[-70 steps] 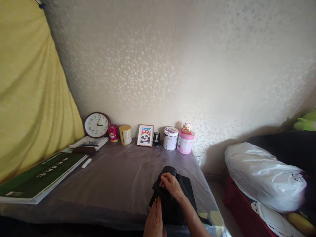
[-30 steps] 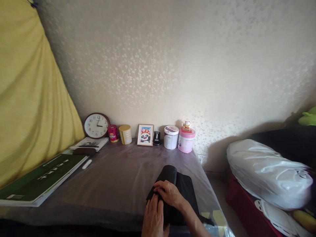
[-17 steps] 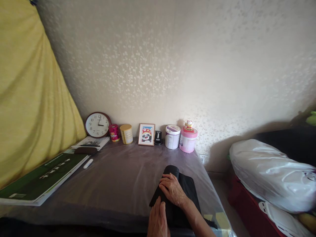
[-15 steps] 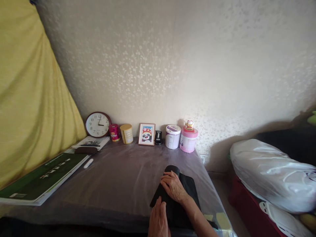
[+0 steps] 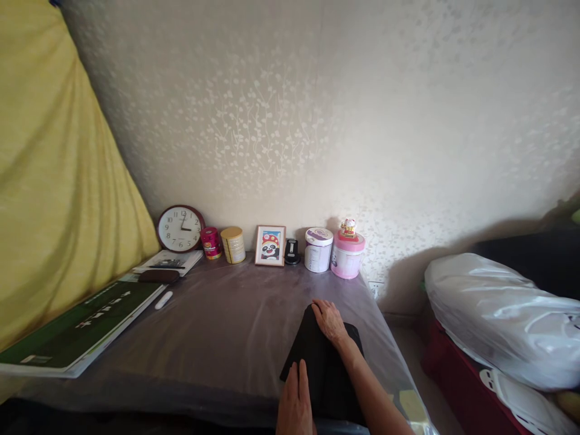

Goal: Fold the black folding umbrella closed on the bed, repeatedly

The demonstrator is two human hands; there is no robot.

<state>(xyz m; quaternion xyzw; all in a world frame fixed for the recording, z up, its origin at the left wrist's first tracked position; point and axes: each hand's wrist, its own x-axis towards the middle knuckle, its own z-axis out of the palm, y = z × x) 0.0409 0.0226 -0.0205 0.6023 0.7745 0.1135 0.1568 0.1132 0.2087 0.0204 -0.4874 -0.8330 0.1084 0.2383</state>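
A flat piece of black folded cloth [image 5: 312, 356] lies at the front right of the table; its exact kind I cannot tell. My right hand [image 5: 330, 321] rests palm down on its far end, fingers stretched across the far edge. Nearer to me, my left hand [image 5: 296, 399] lies along the left near part of the cloth with its fingers extended. The near end of the cloth is partly hidden by my left hand and right forearm.
Along the wall stand a clock [image 5: 181, 228], a pink tin [image 5: 211, 243], a yellow-lidded can [image 5: 233, 245], a picture frame [image 5: 270, 245] and two round tubs [image 5: 318, 251]. A green board [image 5: 86, 323] lies left. Beyond the table's right edge sits a white plastic bag [image 5: 493, 314].
The rounded, raised fold at the cloth's far end now lies flat. My right hand has moved forward and right to that end. My left hand has shifted slightly right.
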